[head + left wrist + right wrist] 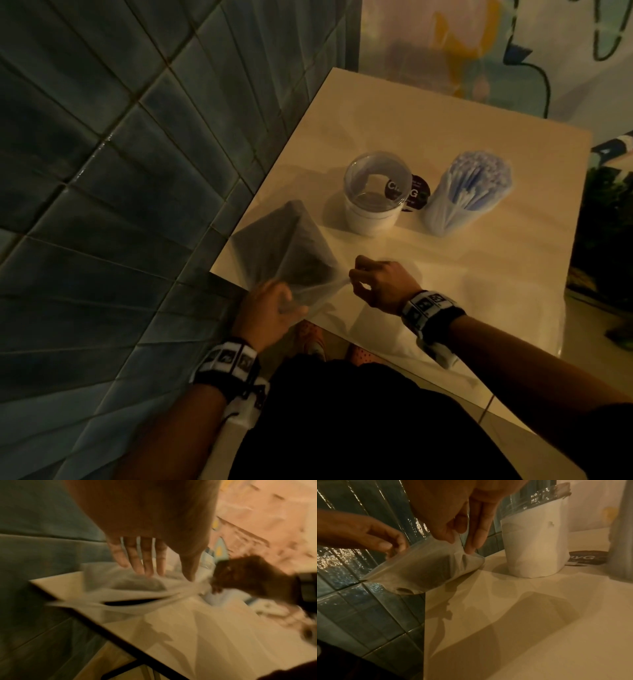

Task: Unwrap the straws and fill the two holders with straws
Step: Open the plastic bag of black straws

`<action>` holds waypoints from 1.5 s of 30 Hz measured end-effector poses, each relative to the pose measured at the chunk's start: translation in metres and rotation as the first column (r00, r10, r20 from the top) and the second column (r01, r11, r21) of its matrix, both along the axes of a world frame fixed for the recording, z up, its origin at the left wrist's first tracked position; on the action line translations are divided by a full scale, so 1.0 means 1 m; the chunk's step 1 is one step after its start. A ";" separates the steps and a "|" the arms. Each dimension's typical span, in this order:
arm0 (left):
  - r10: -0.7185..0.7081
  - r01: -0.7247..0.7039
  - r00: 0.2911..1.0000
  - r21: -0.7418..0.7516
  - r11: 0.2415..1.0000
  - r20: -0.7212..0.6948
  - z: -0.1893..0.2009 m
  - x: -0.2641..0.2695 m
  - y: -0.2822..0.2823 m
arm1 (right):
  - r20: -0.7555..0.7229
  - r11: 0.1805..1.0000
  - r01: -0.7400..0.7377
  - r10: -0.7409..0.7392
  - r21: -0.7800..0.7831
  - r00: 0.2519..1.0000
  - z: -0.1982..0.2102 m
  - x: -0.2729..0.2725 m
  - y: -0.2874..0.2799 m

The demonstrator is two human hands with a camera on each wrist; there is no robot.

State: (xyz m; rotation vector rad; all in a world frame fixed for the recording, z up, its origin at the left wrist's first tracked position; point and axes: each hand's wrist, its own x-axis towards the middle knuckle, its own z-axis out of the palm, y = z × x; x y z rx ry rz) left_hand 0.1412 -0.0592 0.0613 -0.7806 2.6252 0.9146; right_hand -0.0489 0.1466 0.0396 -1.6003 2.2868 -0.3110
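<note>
A translucent plastic wrapper (pixel 287 246) hangs stretched between both hands over the table's near left corner; it looks empty. My left hand (pixel 287 303) pinches its near edge, thumb against fingers (pixel 392 547). My right hand (pixel 352 274) pinches the opposite edge (pixel 458 539) between thumb and fingers. The left wrist view is blurred and shows the wrapper (pixel 137 588) drawn taut toward the right hand (pixel 216 586). Behind it stands an empty holder (pixel 375 198) with a clear top and white lower part. To its right, a second holder (pixel 469 192) is packed with pale blue and white straws.
The cream table (pixel 479 291) has a black edge at its near left corner. A dark green tiled wall (pixel 102 171) runs along the left side. A black round label (pixel 416 193) lies between the holders. Orange shoes (pixel 311 335) show below the table edge.
</note>
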 end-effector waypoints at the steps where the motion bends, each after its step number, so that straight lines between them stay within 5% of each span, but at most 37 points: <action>1: -0.060 0.058 0.996 0.031 0.998 0.068 0.000 -0.012 0.006 | 0.004 1.000 -0.004 0.004 -0.006 1.000 0.001 0.000 0.000; 6: -0.256 0.257 0.963 -0.006 0.966 0.088 -0.001 -0.046 0.022 | 0.022 0.992 0.049 -0.047 -0.113 0.999 0.006 -0.005 0.007; 13: -0.230 0.230 0.973 -0.012 0.973 -0.008 -0.003 -0.064 0.037 | 0.054 0.974 0.105 -0.096 -0.200 0.994 -0.001 -0.002 0.008; 15: -0.114 0.118 0.993 0.117 0.986 -0.038 -0.004 -0.066 0.033 | 0.122 0.953 0.210 -0.187 -0.217 0.975 0.000 -0.001 0.009; 20: 0.118 -0.069 0.988 0.399 0.914 -0.099 -0.004 -0.073 0.024 | 0.345 0.884 0.466 -0.434 -0.012 0.832 0.002 -0.003 0.008; 24: 0.187 -0.105 0.978 0.562 0.821 -0.090 -0.002 -0.079 0.027 | 0.698 0.918 0.382 -0.344 0.110 0.628 0.008 0.009 -0.007; 28: 0.204 -0.105 0.975 0.638 0.763 -0.083 0.000 -0.082 0.024 | 0.836 0.889 0.447 -0.318 0.099 0.447 0.015 0.014 -0.019; 30: 0.199 -0.102 0.977 0.661 0.744 -0.074 0.000 -0.081 0.021 | 0.857 0.886 0.453 -0.307 0.099 0.413 0.017 0.013 -0.019; 38: 0.115 -0.065 0.992 0.618 0.784 -0.043 0.008 -0.084 0.024 | 0.842 0.895 0.432 -0.315 0.109 0.439 0.021 0.011 -0.018; 42: 0.103 -0.081 0.995 0.510 0.857 -0.014 0.019 -0.085 0.027 | 0.734 0.876 0.467 -0.397 0.124 0.550 0.014 0.012 -0.017; 45: 0.259 -0.217 0.965 0.413 0.885 -0.047 0.039 -0.082 0.006 | 0.617 0.824 0.560 -0.483 0.081 0.622 0.025 0.003 -0.011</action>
